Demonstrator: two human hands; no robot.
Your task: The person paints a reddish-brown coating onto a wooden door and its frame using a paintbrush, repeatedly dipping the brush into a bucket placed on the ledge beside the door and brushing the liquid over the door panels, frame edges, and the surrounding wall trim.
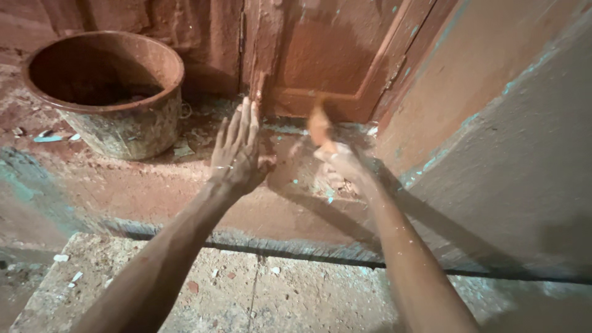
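My left hand (237,151) is flat and open, fingers together and pointing up at the foot of a worn wooden door frame (262,61). My right hand (339,161) is closed around a small orange-brown tool (319,125), blurred by motion, held near the bottom edge of the reddish wooden door (333,55). What kind of tool it is cannot be told. Both forearms reach out over a dusty stone step (246,290).
A large round dust-caked tub (123,123) stands at the left against the wall. A plastered wall (512,154) rises at the right. Chips of pale debris and paint flakes (49,139) lie on the reddish floor.
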